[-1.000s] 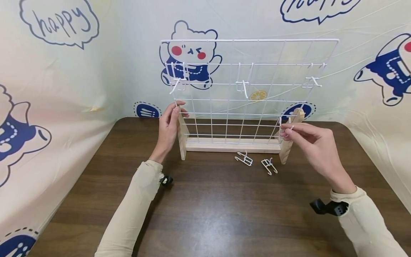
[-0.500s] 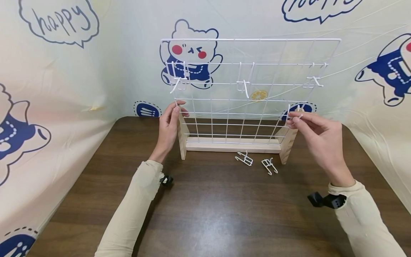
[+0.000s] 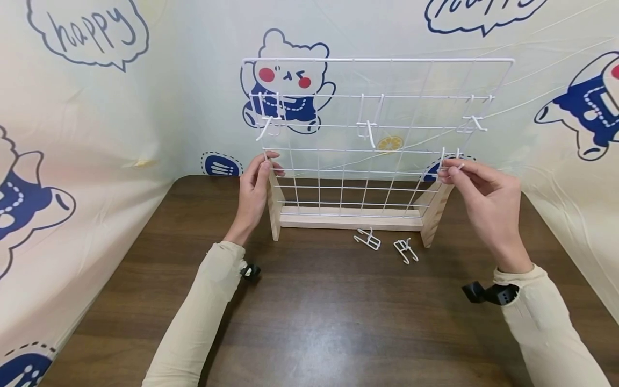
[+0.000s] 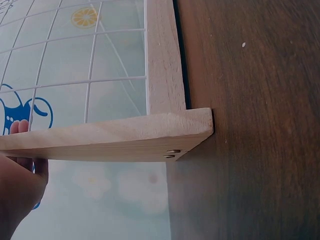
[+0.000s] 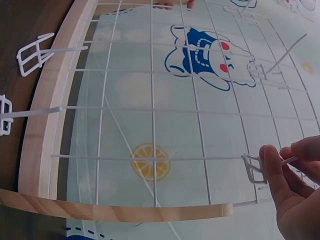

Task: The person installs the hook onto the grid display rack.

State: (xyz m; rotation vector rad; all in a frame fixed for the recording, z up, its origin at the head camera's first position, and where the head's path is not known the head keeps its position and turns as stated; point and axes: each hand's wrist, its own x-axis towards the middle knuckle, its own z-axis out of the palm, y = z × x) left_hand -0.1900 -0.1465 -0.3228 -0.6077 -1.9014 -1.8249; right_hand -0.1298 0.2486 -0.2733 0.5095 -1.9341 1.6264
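A white wire grid rack (image 3: 377, 61) stands upright on a pale wooden base (image 3: 350, 221). My left hand (image 3: 253, 188) grips the rack's left edge at the top of the wooden side piece (image 4: 110, 135). On the other side, my right hand (image 3: 488, 201) pinches a white double-pronged wire hook (image 5: 255, 170) by its peg. That hook's prongs point up, close to the grid's right edge, just above the right side piece (image 3: 435, 209). Three like hooks hang from an upper wire: a left one (image 3: 271, 119), a middle one (image 3: 368, 128) and a right one (image 3: 473, 119).
Two loose wire hooks, one to the left (image 3: 372, 243) and another to the right (image 3: 405, 251), lie on the brown wooden table (image 3: 309, 312) in front of the base. A printed cloth (image 3: 159, 118) closes in the back and sides.
My right hand has risen along the rack's right side with the hook, from low on the grid to above the side piece. My left hand stays where it was.
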